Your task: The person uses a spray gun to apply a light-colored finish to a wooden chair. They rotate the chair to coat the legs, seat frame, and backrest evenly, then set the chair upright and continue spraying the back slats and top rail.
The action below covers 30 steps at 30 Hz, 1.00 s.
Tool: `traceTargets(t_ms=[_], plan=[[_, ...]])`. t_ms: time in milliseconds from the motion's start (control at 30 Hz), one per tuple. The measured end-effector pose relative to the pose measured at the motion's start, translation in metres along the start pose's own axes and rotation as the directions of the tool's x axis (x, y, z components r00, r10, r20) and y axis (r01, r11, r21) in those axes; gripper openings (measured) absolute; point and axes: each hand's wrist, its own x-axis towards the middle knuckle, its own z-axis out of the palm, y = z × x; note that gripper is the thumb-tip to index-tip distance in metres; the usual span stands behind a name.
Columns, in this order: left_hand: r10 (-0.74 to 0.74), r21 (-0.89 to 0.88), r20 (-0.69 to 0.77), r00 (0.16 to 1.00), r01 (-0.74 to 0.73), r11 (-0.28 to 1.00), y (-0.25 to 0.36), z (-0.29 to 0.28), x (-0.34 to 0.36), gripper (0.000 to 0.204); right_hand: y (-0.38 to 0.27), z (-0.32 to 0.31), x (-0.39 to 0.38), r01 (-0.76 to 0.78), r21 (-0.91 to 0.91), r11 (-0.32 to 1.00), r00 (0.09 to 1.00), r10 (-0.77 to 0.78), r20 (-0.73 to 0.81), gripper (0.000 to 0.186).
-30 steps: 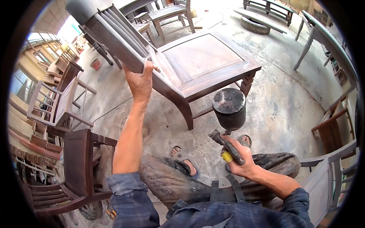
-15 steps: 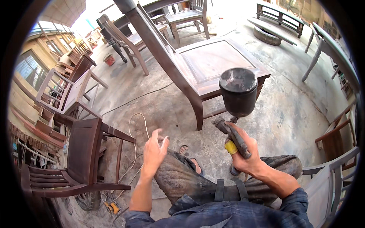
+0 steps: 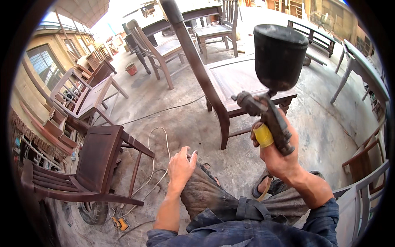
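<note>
My right hand (image 3: 284,162) is closed round a spray gun (image 3: 273,117), raised at the right of centre. A black paint cup (image 3: 279,59) sits on top of the gun. Yellow tape (image 3: 263,135) wraps round one of the gripping fingers. Its nozzle points left, toward a brown wooden chair (image 3: 223,111) with a pale, dusty-looking seat panel; the cup hides part of that seat. My left hand (image 3: 181,166) hangs above my left knee, holding nothing, its thumb apart from the fingers.
A dark red-brown chair (image 3: 101,160) stands close at the left. A pale hose (image 3: 153,154) loops over the concrete floor beside it. More chairs (image 3: 164,51) stand farther back, near a red bucket (image 3: 131,69). At right are a grey table (image 3: 349,61) and a grey chair (image 3: 349,210).
The spray gun in my right hand has come up and to the right, looking larger. My view has shifted, so the chairs appear moved. My left hand remains low and empty.
</note>
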Motion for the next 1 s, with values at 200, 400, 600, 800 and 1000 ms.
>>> traceTargets(t_ms=[200, 400, 600, 800, 1000], plan=[[-0.018, -0.023, -0.017, 1.0, 0.018, 1.0, -0.005, 0.008, 0.001, 0.036, -0.056, 0.008, 0.033, 0.066, 0.046, 0.997, 0.998, -0.066, 0.005, 0.032], [-0.041, -0.017, -0.004, 0.999, 0.041, 0.999, -0.01, 0.004, -0.001, 0.035, -0.09, 0.013, 0.078, 0.329, -0.049, 0.943, 0.942, -0.332, -0.055, 0.025], [-0.02, -0.033, -0.004, 1.0, 0.02, 0.999, -0.003, 0.012, 0.004, 0.035, -0.161, 0.017, 0.099, 0.095, -0.187, 0.978, 0.992, -0.109, -0.069, 0.031], [-0.049, -0.027, 0.015, 0.999, 0.049, 0.998, -0.011, 0.009, -0.003, 0.037, -0.079, 0.0, 0.084, 0.422, -0.119, 0.899, 0.906, -0.423, 0.018, 0.026], [-0.043, 0.015, 0.014, 0.999, 0.043, 0.999, -0.008, 0.007, 0.0, 0.039, -0.101, -0.01, 0.081, 0.32, -0.153, 0.935, 0.947, -0.315, 0.054, 0.026]])
